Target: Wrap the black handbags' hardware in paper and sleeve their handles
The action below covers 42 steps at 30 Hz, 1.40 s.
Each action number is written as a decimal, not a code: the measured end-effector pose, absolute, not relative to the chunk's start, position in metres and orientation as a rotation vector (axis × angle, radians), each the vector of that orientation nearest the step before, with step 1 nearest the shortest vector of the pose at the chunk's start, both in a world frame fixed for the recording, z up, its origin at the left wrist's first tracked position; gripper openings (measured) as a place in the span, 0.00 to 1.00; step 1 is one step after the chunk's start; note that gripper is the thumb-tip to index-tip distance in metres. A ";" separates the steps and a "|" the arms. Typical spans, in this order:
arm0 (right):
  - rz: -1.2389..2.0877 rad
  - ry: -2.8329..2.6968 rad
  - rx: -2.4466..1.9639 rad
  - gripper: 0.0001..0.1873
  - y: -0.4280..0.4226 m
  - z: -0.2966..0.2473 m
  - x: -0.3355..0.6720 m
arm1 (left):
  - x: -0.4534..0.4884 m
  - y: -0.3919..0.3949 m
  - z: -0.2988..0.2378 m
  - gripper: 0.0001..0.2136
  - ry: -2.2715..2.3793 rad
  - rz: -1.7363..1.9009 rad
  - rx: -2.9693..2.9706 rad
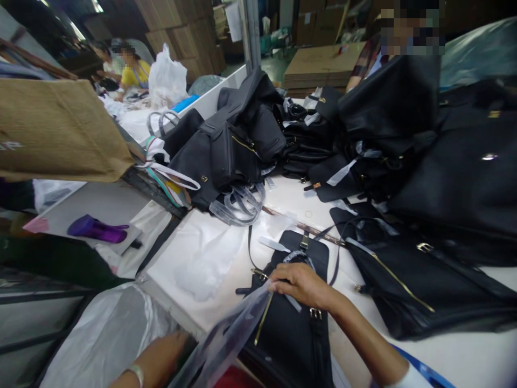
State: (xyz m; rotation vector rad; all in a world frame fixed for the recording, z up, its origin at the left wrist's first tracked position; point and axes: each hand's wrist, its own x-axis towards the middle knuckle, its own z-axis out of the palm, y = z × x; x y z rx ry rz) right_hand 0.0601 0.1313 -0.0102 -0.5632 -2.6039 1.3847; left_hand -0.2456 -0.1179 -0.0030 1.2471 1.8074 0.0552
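My right hand point(301, 284) is closed in a pinch on the edge of a see-through plastic bag point(236, 326). Under that hand a black backpack point(288, 323) lies on the white table, with gold buckles, a gold zipper and a wrapped handle. The plastic runs from my fingers down to the lower left, over the backpack's left side. At the bottom left is my left hand point(163, 353), a bracelet on its wrist. Motion smears its fingers, which are beside the plastic and a dark patch, so its grip does not show.
Black bags point(242, 134) are heaped across the table's back, and more black bags point(424, 269) lie at the right. A tan tote point(60, 129) juts in at left above a purple bottle point(97, 229). White plastic point(109, 328) hangs at lower left. People work behind.
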 end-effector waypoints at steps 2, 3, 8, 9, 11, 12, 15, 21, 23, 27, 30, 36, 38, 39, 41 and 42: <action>1.372 -2.613 -0.567 0.12 0.133 -0.008 0.057 | -0.222 -0.064 0.011 0.19 1.781 0.258 1.270; 1.370 -2.614 -0.569 0.13 0.133 -0.006 0.056 | -0.207 -0.038 0.017 0.21 1.711 0.398 1.252; 1.387 -2.587 -0.636 0.11 0.134 -0.005 0.055 | -0.143 0.036 0.010 0.20 1.218 0.415 1.246; 1.400 -2.568 -0.680 0.11 0.135 -0.006 0.058 | -0.138 0.039 0.002 0.21 1.184 0.389 1.169; 1.410 -2.522 -0.792 0.12 0.138 -0.008 0.068 | -0.133 0.039 -0.015 0.22 1.200 0.371 1.008; 1.399 -2.500 -0.849 0.12 0.140 -0.010 0.073 | -0.134 0.038 -0.022 0.22 1.232 0.376 0.957; 1.353 -2.469 -0.908 0.09 0.149 -0.018 0.086 | -0.137 0.038 -0.030 0.21 1.289 0.366 0.919; 1.280 -2.532 -0.829 0.10 0.164 -0.029 0.083 | -0.130 0.050 -0.023 0.18 1.315 0.349 0.972; 1.258 -2.584 -0.784 0.11 0.165 -0.029 0.077 | -0.125 0.052 -0.021 0.18 1.319 0.338 0.987; 1.249 -2.674 -0.675 0.10 0.162 -0.029 0.070 | -0.117 0.055 -0.020 0.17 1.331 0.305 0.991; 1.263 -2.657 -0.718 0.09 0.167 -0.033 0.076 | -0.116 0.057 -0.021 0.16 1.350 0.292 1.011; 1.261 -2.619 -0.847 0.09 0.181 -0.041 0.089 | -0.115 0.063 -0.025 0.17 1.381 0.298 1.072; 1.230 -2.650 -0.787 0.07 0.181 -0.043 0.085 | -0.113 0.066 -0.026 0.17 1.373 0.282 1.077; 1.219 -2.664 -0.746 0.07 0.180 -0.045 0.083 | -0.111 0.068 -0.027 0.16 1.369 0.275 1.075; 1.225 -2.671 -0.669 0.07 0.181 -0.048 0.081 | -0.109 0.070 -0.028 0.16 1.361 0.268 1.066; 1.243 -2.659 -0.644 0.07 0.182 -0.050 0.081 | -0.108 0.070 -0.029 0.16 1.360 0.267 1.063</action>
